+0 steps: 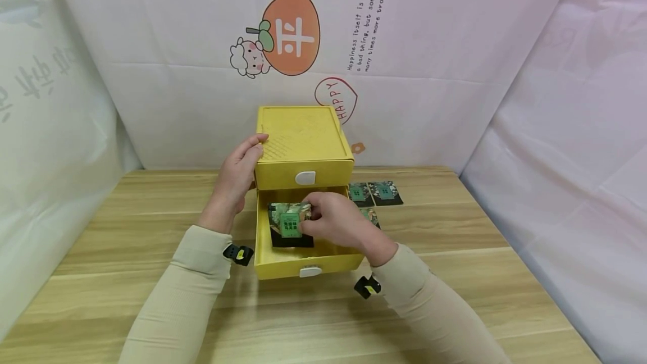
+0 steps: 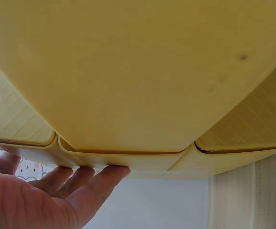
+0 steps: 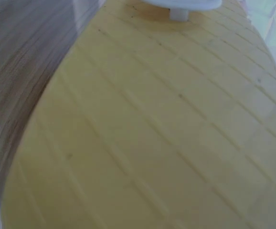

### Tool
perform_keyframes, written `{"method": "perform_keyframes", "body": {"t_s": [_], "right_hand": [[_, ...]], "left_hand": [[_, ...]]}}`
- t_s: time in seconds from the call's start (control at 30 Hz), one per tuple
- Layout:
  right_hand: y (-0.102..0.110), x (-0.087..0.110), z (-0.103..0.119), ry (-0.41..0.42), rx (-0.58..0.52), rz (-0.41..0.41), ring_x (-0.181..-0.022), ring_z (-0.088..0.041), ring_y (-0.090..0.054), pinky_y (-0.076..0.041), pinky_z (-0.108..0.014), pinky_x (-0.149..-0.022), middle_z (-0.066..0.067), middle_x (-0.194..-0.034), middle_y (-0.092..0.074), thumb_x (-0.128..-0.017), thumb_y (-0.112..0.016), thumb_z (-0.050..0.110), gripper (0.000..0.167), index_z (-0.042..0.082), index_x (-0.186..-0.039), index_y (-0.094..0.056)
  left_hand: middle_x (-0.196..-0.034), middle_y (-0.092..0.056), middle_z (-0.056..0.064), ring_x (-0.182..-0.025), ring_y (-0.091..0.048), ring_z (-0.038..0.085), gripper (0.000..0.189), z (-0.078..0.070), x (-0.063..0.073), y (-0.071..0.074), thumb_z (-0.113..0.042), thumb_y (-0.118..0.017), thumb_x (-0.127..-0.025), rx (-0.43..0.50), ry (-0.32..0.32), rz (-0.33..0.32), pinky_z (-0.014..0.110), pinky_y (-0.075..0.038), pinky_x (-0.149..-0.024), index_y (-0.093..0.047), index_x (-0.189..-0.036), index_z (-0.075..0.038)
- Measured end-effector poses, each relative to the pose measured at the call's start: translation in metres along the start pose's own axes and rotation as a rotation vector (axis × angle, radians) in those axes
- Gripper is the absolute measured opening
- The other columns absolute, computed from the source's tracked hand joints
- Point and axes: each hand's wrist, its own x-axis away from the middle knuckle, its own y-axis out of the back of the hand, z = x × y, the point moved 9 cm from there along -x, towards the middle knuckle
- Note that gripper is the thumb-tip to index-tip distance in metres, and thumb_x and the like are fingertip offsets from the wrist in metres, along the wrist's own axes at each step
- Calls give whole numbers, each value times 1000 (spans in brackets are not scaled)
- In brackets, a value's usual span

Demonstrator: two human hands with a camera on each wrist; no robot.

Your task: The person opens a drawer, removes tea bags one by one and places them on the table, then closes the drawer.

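Observation:
A small yellow two-drawer box (image 1: pixel 303 128) stands on the table, its lower drawer (image 1: pixel 333 264) pulled out and its upper one closed. Between thumb and fingers, my right hand (image 1: pixel 343 221) pinches a dark flat packet (image 1: pixel 290 226) with a green label, over the open drawer. My left hand (image 1: pixel 233 176) rests against the left side of the box near its top edge. In the left wrist view, the left fingers (image 2: pixel 88 193) lie extended along the box. The right wrist view shows the drawer's patterned front (image 3: pixel 152 105); the right hand is hidden there.
Two similar packets (image 1: pixel 386 193) lie side by side on the table right of the box. Another packet (image 1: pixel 371 216) is partly hidden behind the right hand. A white patterned cloth (image 1: pixel 202 111) hangs close behind the box, with more cloth at both sides.

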Motion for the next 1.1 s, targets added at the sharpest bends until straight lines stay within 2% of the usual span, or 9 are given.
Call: {"method": "perform_keyframes", "body": {"t_s": [0.17, 0.37, 0.5, 0.73, 0.97, 1.1], "right_hand": [[8, 2, -1, -2, -39, -56, -62, -10, -51, -39, -28, -59, 5, -73, -66, -92, -74, 19, 12, 15, -101, -68], [20, 5, -3, 9, -82, -133, -69, -12, -55, -41, -30, -63, 5, -79, -67, -91, -69, 17, 5, 16, -94, -66], [28, 8, -3, 20, -104, -182, -68, -13, -51, -38, -29, -62, 3, -77, -62, -90, -67, 16, 5, 17, -94, -65], [42, 15, -7, 14, -171, -254, -66, -15, -49, -37, -28, -60, 1, -75, -60, -88, -66, 13, 12, 16, -100, -67], [51, 22, -13, -21, -200, -283, -68, -19, -49, -37, -30, -61, -2, -80, -59, -90, -64, 14, 16, 16, -105, -66], [54, 23, -16, -27, -217, -292, -70, -21, -51, -38, -31, -60, -4, -83, -61, -90, -64, 15, 15, 15, -105, -66]], "left_hand": [[-165, -38, -8, -118, -53, 26, 47, 0, 0, 0, -45, -44, -109, 6, 3, -3, 49, -50, -95, -53, -153, -29], [-167, -35, -9, -132, -48, 28, 48, 0, 0, -1, -45, -45, -109, 3, 2, 2, 57, -47, -103, -53, -153, -29], [-167, -35, -9, -134, -47, 27, 48, 0, 0, 0, -45, -45, -109, 1, 1, -1, 57, -46, -104, -53, -153, -29], [-165, -38, -7, -118, -52, 25, 47, 1, -1, 0, -45, -44, -109, 11, 3, -4, 50, -50, -95, -54, -152, -29], [-166, -36, -8, -130, -47, 27, 47, 0, 0, 0, -45, -44, -109, -1, -5, -4, 52, -48, -98, -54, -152, -29], [-165, -38, -8, -125, -50, 26, 46, -1, 0, 0, -45, -44, -109, 8, -5, -4, 48, -50, -95, -54, -152, -29]]}}
